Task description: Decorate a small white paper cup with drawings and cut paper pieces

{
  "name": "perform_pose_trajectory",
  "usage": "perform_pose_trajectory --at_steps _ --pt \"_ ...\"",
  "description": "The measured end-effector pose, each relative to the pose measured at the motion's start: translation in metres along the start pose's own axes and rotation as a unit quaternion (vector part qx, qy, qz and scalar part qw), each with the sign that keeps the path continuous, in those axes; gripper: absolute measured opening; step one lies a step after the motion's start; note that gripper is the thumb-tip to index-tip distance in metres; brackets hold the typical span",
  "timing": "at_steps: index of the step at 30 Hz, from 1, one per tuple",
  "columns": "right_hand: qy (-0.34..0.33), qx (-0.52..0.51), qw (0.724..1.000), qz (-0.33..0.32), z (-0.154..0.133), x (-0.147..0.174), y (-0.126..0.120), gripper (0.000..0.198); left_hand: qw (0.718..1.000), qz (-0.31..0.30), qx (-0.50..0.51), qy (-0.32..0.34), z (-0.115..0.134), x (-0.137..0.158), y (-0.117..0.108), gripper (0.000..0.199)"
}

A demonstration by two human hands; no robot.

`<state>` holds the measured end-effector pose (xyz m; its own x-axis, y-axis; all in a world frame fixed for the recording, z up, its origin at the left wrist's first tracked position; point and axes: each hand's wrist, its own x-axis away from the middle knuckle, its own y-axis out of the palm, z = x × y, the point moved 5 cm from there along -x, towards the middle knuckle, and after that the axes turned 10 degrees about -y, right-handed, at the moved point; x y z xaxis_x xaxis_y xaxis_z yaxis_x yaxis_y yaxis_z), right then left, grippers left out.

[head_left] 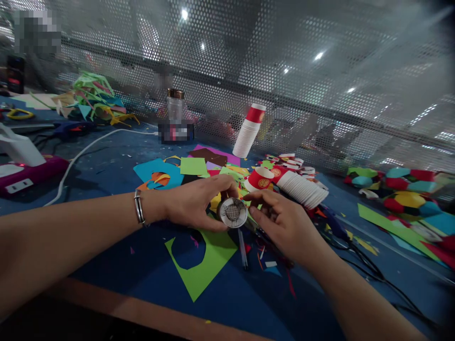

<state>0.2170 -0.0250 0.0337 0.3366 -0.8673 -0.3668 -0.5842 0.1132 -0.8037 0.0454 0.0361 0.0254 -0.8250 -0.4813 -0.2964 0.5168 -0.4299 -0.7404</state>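
My left hand (pixel 199 201) pinches a small round white paper-cup base (pixel 233 212) between thumb and fingers, just above the table. Dark crossing lines are drawn over its middle. My right hand (pixel 280 215) is close to its right edge, fingers half bent, thumb and forefinger apart, with nothing visible in them. Under the cup base lies a clear pen (pixel 243 248). A green paper sheet (pixel 209 272) with a round hole cut out rests nearer to me. Beyond my hands, a red and white paper cup (pixel 259 179) sits among paper scraps.
A tall stack of paper cups (pixel 247 135) leans by the perforated metal screen; another cup stack (pixel 302 187) lies on its side. Dark cables (pixel 377 270) run at right. A purple power strip (pixel 31 175) is at left, a glass bottle (pixel 175 106) behind.
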Motion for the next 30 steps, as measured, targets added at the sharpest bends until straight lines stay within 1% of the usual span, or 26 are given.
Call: perform_pose_trajectory --at_steps 3,6,10,14,19,30 --pt "0.042 -0.050 0.998 0.025 0.008 0.001 -0.003 0.024 0.999 0.038 0.003 0.012 -0.003 0.000 -0.001 0.050" --pt "0.062 -0.094 0.994 0.017 0.012 0.001 -0.001 0.024 0.998 0.062 -0.001 0.013 -0.004 0.000 -0.002 0.048" --pt "0.091 -0.151 0.984 0.002 0.014 0.000 0.005 0.026 0.998 0.070 0.005 -0.007 -0.007 0.000 -0.004 0.048" --pt "0.108 -0.190 0.976 -0.008 0.014 -0.002 0.011 0.023 0.997 0.068 0.019 -0.021 -0.012 0.000 -0.002 0.049" --pt "0.122 -0.220 0.968 -0.013 0.016 -0.001 0.016 0.020 0.996 0.052 0.061 -0.038 -0.019 -0.002 0.002 0.049" --pt "0.136 -0.208 0.969 0.013 0.017 -0.002 0.016 0.017 0.978 0.012 0.189 -0.089 -0.026 -0.002 0.012 0.052"
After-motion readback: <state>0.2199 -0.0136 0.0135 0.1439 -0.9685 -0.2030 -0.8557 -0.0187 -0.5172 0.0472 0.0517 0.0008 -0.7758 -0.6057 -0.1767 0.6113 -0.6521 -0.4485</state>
